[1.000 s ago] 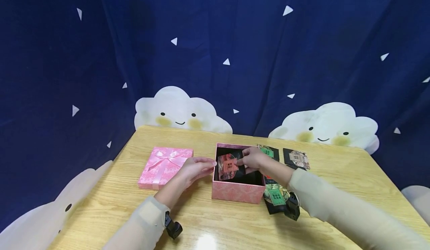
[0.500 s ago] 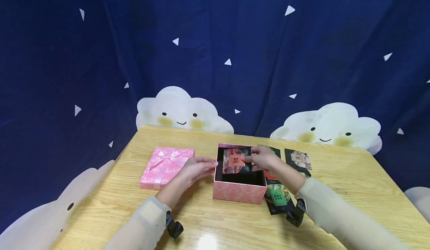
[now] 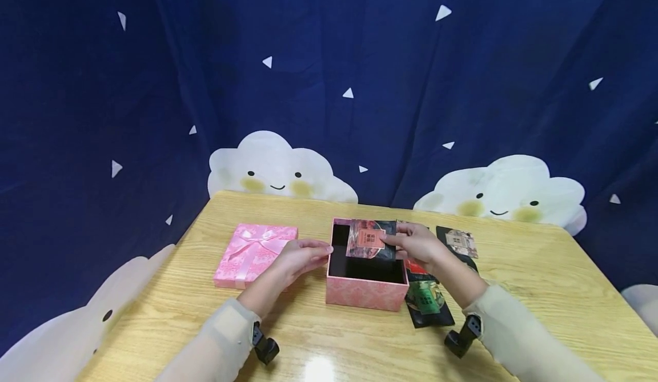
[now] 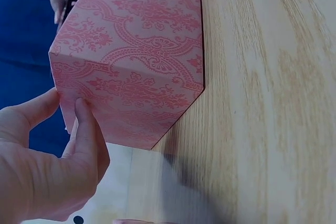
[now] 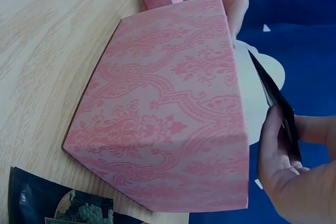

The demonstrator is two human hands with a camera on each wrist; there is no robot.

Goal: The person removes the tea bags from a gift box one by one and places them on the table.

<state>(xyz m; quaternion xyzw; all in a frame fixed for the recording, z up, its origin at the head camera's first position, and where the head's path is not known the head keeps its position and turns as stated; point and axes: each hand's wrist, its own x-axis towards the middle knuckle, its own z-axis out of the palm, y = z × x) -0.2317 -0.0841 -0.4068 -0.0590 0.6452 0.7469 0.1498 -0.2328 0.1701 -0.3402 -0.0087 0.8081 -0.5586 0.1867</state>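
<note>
My right hand (image 3: 418, 248) pinches a flat black packet (image 3: 365, 239) with a pinkish-red label, holding it over the pink gift box (image 3: 360, 292). In the right wrist view this packet (image 5: 273, 85) appears edge-on between thumb and fingers, apart from the box wall. The box stands uncovered, its dark interior showing. My left hand (image 3: 303, 261) is at the box's left rim; the left wrist view has its thumb and fingers (image 4: 86, 129) pinching the patterned wall (image 4: 136, 98) by the edge. The packet hides part of the box's inside.
Left of the box lies a pink lid (image 3: 252, 256) with a ribbon bow. On its right side are more packets: a green-labelled one (image 3: 428, 305), a red one (image 3: 415, 268) partly under my right hand, and a beige-labelled one (image 3: 457, 240). A dark blue curtain hangs behind the table.
My right hand has lifted the packet from inside the box, up and to the right, to above its right part. The left hand stays at the rim.
</note>
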